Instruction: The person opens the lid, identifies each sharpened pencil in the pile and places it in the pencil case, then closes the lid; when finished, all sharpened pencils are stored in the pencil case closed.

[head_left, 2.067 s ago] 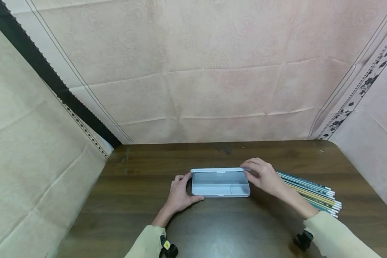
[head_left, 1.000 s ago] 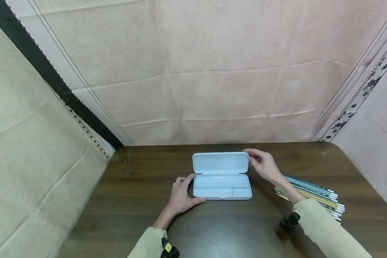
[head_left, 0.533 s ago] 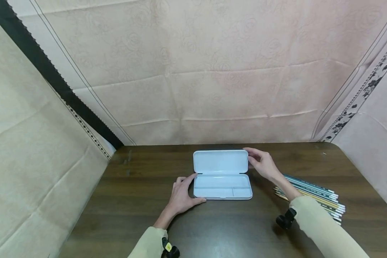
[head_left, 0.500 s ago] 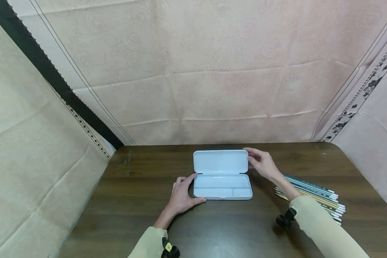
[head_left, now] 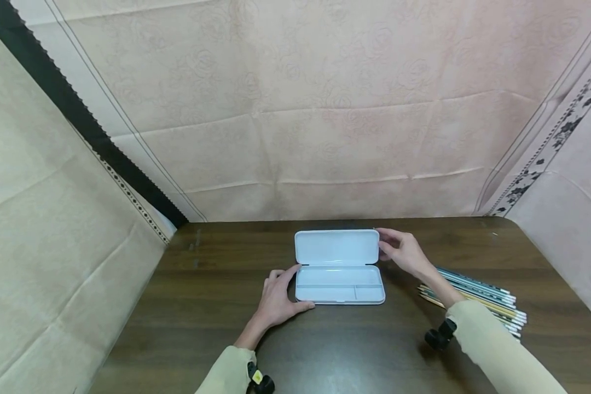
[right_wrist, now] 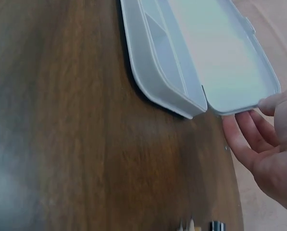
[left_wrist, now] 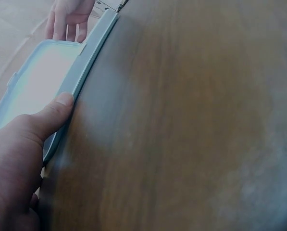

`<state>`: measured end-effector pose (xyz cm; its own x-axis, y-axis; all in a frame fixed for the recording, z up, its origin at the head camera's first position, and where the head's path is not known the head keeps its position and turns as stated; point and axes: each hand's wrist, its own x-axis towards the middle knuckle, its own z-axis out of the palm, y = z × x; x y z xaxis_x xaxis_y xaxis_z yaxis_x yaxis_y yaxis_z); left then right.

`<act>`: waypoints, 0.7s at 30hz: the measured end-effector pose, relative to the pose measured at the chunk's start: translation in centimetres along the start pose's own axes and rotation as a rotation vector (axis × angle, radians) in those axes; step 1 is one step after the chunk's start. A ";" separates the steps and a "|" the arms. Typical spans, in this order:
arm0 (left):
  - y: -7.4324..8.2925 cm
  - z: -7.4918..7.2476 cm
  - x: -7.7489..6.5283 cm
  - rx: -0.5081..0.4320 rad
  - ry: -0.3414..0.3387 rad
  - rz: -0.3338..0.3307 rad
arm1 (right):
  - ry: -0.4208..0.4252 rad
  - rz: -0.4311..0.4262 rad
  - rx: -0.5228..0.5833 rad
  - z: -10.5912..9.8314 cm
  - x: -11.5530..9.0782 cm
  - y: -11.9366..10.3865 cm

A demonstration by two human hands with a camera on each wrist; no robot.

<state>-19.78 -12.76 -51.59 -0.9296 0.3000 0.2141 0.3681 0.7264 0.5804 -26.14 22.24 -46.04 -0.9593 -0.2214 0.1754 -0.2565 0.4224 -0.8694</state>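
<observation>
while the open, pale-blue rectangular case [head_left: 340, 276] lies on the brown wood-grain table [head_left: 216, 284], long axis left to right, the left hand [head_left: 277, 295] grips its left end between thumb and fingers. the right hand [head_left: 403, 253] pinches the right edge of the folded-back lid [head_left: 337, 247]; it is the nearer hand to the green and yellow white-ended pencils [head_left: 482, 291], partly beneath its forearm.

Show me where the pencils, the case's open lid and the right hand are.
Pencils [head_left: 482, 291]: head view, on the shafts.
Open lid [head_left: 337, 247]: head view, middle of its inner face.
Right hand [head_left: 404, 253]: head view, middle of the hand.
</observation>
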 end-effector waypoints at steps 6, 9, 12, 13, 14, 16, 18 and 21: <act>0.0 0.0 -0.1 -0.006 -0.006 -0.016 | -0.029 -0.068 -0.154 -2.4 -2.6 -0.5; 0.0 -0.1 0.0 -0.002 0.001 -0.004 | -0.019 -0.151 -0.283 -4.0 -4.8 -0.6; -0.1 -0.3 -0.1 0.001 0.010 0.005 | 0.007 -0.279 -0.400 -5.2 -7.0 -0.5; -0.1 -0.3 -0.1 0.003 0.014 0.013 | 0.021 -0.323 -0.436 -5.6 -7.7 -0.3; -0.2 -0.3 -0.1 0.002 0.016 0.013 | 0.034 -0.359 -0.463 -5.9 -8.5 -0.1; -0.2 -0.3 -0.1 0.000 0.014 0.009 | 0.062 -0.405 -0.506 -6.5 -10.1 0.5; -0.2 -0.2 -0.1 -0.001 0.011 0.009 | 0.083 -0.422 -0.548 -7.1 -11.6 1.0; -0.1 0.0 0.0 -0.002 0.004 0.008 | 0.117 -0.426 -0.610 -7.8 -13.7 2.0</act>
<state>-19.79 -12.83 -51.67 -0.9267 0.3032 0.2220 0.3755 0.7225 0.5806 -14.39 32.96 -46.54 -0.7597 -0.3947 0.5168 -0.5961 0.7404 -0.3108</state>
